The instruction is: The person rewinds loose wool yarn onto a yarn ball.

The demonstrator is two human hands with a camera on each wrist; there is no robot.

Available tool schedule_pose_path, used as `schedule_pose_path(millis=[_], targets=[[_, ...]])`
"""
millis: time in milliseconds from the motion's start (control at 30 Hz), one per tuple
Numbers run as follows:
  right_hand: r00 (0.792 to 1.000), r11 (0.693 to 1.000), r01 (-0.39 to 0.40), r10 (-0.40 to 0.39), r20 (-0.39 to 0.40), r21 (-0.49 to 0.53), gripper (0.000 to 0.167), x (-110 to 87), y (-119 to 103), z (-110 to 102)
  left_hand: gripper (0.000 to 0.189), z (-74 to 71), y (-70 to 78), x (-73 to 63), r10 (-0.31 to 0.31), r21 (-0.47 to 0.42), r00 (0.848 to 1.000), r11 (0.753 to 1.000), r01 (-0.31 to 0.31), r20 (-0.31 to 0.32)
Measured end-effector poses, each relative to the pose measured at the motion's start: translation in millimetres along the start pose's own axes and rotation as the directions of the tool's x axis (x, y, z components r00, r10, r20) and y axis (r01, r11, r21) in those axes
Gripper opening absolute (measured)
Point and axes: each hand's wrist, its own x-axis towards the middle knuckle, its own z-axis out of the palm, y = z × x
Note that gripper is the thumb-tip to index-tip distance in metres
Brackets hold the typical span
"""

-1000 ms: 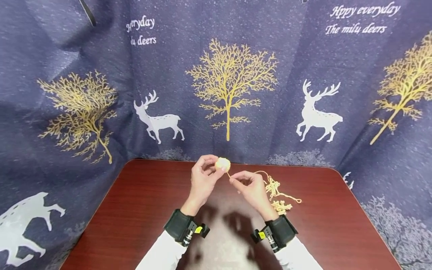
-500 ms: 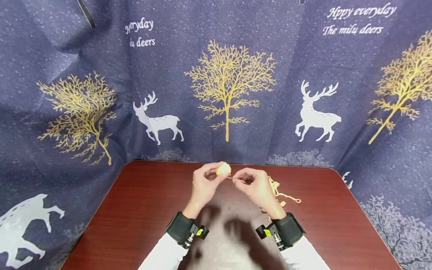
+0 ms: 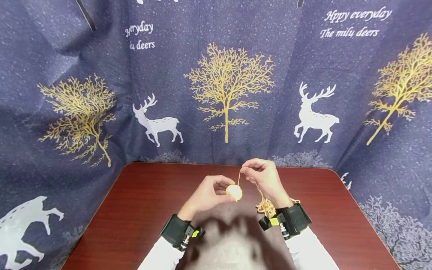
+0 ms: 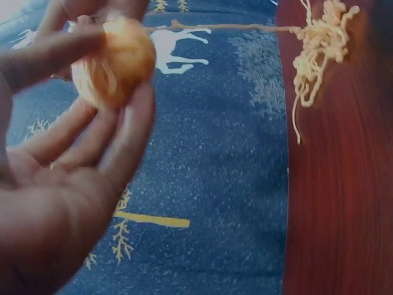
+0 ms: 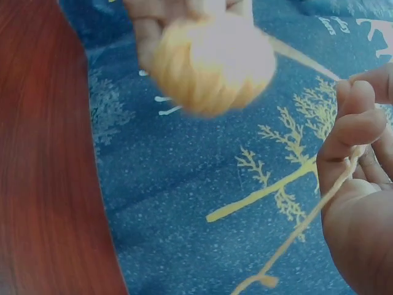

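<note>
My left hand point(image 3: 210, 193) holds a small pale-yellow ball of yarn point(image 3: 234, 192) between thumb and fingers, above the table. In the left wrist view the wound ball point(image 4: 116, 64) sits at the fingertips. Up and to the right, my right hand point(image 3: 264, 179) pinches the yarn strand point(image 3: 239, 176) that runs taut from the ball. Seen from the right wrist, the strand passes through the curled fingers point(image 5: 356, 126) and its tail point(image 5: 288, 239) trails downward. A loose tangle of the same yarn point(image 3: 266, 207) lies on the table, partly hidden behind the right wrist.
The reddish-brown table point(image 3: 145, 210) has a bright glare patch at its near middle. A dark blue curtain point(image 3: 202, 93) printed with deer and trees hangs right behind its far edge. Both wrists wear black camera straps point(image 3: 294, 221).
The left hand and ball have moved right and nearer. The right hand has risen and shifted right, turning the strand between them from sideways to nearly upright.
</note>
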Motion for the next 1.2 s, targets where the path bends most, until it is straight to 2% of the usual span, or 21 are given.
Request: schedule_pose_path(millis=[100,167,267,400,533,667,833,967,1133,1200], targets=[[1.000,0.998,-0.004,0.004,0.009,0.063,0.017,1.4,4,-1,0.040,0.2,3.0,-1.1,0.051,-0.109,0.997,0.993,-0.045,0.056],[1.000,0.996,-0.003,0.001,0.024,0.093,0.015,1.6,8,0,0.040,0.9,6.2,-1.1,0.103,-0.185,0.994,0.978,-0.095,0.034],[0.999,0.995,-0.018,0.013,0.048,0.095,0.012,1.0,14,0,0.042,2.2,10.7,-0.1,0.179,-0.270,0.982,0.944,-0.188,-0.058],[0.997,0.998,-0.046,0.044,0.065,0.033,0.014,-1.5,22,2,0.047,5.3,13.6,2.7,0.260,-0.308,0.947,0.900,-0.308,-0.187],[0.996,0.998,-0.055,0.057,0.068,-0.027,0.015,-3.4,26,5,0.047,8.1,13.8,6.5,0.282,-0.315,0.918,0.876,-0.365,-0.280],[0.995,0.994,-0.073,0.078,0.057,-0.081,0.008,-4.9,25,7,0.044,9.1,13.0,10.7,0.232,-0.319,0.903,0.879,-0.354,-0.362],[0.994,0.991,-0.085,0.091,0.061,-0.105,0.009,-5.3,25,8,0.039,8.9,15.2,14.1,0.181,-0.250,0.888,0.919,-0.306,-0.423],[0.995,0.990,-0.075,0.082,0.054,-0.121,0.009,-4.2,27,6,0.041,6.9,15.0,16.2,0.192,-0.162,0.880,0.944,-0.286,-0.434],[0.996,0.986,-0.073,0.081,0.046,-0.152,0.013,-2.9,30,5,0.040,5.3,12.4,21.0,0.219,-0.140,0.881,0.943,-0.301,-0.420],[0.996,0.982,-0.067,0.076,0.043,-0.175,0.016,-2.6,30,6,0.037,5.6,8.8,23.9,0.230,-0.139,0.872,0.938,-0.316,-0.431]])
